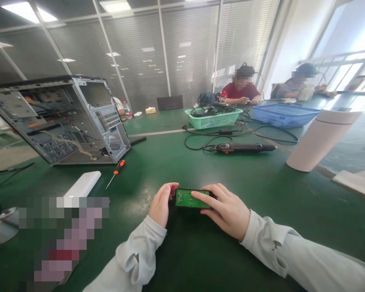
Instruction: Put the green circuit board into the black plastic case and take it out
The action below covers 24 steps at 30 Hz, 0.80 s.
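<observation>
A small green circuit board (186, 198) sits in a black rectangular casing, its face with solder points turned up toward me. My left hand (161, 205) is closed around the left end of the casing, its fingertips partly hidden behind it. From the right, my right hand (229, 209) grips the other end, with the index finger lying across the board's face and the thumb at the near edge. The casing's underside is out of sight.
An open computer case (79, 121) stands at left, near an orange-black screwdriver (119, 167) and a white power bank (84, 184). Ahead lie a corded electric screwdriver (246, 148), a green basket (213, 121) of cables and a blue basket (284, 117). A pink tumbler (322, 140) stands right. Two people sit beyond.
</observation>
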### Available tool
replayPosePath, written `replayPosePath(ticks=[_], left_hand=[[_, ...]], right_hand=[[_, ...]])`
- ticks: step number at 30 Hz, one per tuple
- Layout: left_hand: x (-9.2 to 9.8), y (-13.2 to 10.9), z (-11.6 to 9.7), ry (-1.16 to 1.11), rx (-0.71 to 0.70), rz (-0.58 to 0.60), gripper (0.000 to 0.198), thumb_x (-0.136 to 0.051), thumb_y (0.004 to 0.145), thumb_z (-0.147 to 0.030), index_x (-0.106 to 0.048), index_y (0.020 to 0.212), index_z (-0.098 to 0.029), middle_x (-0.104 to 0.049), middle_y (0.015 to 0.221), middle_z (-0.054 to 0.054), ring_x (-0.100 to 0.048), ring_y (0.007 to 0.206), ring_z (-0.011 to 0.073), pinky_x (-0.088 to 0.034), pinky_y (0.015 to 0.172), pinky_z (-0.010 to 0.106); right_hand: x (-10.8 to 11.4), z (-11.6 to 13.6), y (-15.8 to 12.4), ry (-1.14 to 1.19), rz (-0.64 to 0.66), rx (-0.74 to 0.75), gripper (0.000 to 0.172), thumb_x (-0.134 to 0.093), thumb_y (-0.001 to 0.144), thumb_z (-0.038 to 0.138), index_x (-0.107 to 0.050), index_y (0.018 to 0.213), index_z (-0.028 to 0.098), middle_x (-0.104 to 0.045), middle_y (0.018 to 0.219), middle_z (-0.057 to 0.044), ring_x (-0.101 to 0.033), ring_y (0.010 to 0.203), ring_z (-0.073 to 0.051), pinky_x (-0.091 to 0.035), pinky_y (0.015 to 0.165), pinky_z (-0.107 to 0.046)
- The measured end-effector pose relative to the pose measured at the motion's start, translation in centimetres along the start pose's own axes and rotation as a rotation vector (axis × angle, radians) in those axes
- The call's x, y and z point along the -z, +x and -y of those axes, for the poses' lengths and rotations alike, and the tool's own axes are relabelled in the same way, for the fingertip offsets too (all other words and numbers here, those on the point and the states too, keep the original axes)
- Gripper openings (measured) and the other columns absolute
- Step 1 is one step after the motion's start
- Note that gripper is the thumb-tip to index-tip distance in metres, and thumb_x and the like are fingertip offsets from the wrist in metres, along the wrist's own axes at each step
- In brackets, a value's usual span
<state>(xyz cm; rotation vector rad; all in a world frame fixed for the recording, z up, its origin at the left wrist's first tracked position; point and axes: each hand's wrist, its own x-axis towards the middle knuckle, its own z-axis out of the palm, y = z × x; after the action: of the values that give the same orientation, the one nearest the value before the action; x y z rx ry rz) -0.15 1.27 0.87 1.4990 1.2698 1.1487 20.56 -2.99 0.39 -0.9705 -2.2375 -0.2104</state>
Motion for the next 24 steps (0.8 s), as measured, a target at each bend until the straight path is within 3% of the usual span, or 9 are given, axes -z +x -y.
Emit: replayPosePath(ticks=[4, 7, 15, 20, 24], left_hand=[[-0.2, -0.7, -0.6, 0.064, -0.131, 0.086, 0.037, -0.044, 0.08, -0.044, -0.065, 0.095, -0.017, -0.068, 0.098, 0.008, -0.06, 0.098, 0.0241, -0.044, 0.09, 0.037], [-0.2, -1.1, -0.9, 0.102, -0.156, 0.147, 0.038, -0.047, 0.08, -0.043, -0.061, 0.103, -0.017, -0.066, 0.099, 0.008, -0.06, 0.094, 0.0237, -0.046, 0.085, 0.035], [-0.1, -1.2, -0.8, 0.07, -0.139, 0.233, 0.039, -0.052, 0.079, -0.039, -0.056, 0.11, -0.016, -0.065, 0.103, 0.009, -0.061, 0.094, 0.0235, -0.047, 0.084, 0.035], [0.0, -1.4, -0.1, 0.071, -0.193, 0.228, 0.055, -0.058, 0.077, -0.038, -0.047, 0.127, -0.016, -0.061, 0.121, 0.013, -0.059, 0.106, 0.0269, -0.048, 0.088, 0.037], [0.1, -1.9, 0.1, 0.232, -0.278, 0.28, 0.069, -0.06, 0.077, -0.033, -0.035, 0.139, -0.018, -0.065, 0.111, 0.01, -0.063, 0.095, 0.0238, -0.047, 0.087, 0.037]], right_hand=[[0.2, -0.1, -0.1, 0.081, -0.051, -0.045, 0.028, -0.052, 0.091, 0.021, -0.047, 0.118, 0.018, -0.046, 0.11, -0.009, -0.046, 0.096, -0.022, -0.047, 0.079, -0.037], [0.2, -0.1, -0.1, 0.104, -0.071, -0.044, 0.024, -0.057, 0.088, 0.02, -0.047, 0.11, 0.017, -0.047, 0.109, -0.009, -0.047, 0.095, -0.022, -0.047, 0.077, -0.036], [0.3, -0.1, 0.0, 0.147, -0.068, -0.077, 0.021, -0.052, 0.091, 0.02, -0.049, 0.111, 0.018, -0.047, 0.112, -0.009, -0.045, 0.101, -0.022, -0.045, 0.084, -0.038], [0.5, 0.0, -0.1, 0.308, -0.087, -0.238, 0.022, -0.044, 0.093, 0.027, -0.05, 0.111, 0.016, -0.049, 0.108, -0.009, -0.047, 0.097, -0.02, -0.044, 0.083, -0.034], [0.4, -0.2, -0.3, 0.497, -0.095, -0.345, 0.024, -0.046, 0.093, 0.035, -0.052, 0.109, 0.018, -0.051, 0.102, -0.005, -0.05, 0.09, -0.016, -0.041, 0.078, -0.028]])
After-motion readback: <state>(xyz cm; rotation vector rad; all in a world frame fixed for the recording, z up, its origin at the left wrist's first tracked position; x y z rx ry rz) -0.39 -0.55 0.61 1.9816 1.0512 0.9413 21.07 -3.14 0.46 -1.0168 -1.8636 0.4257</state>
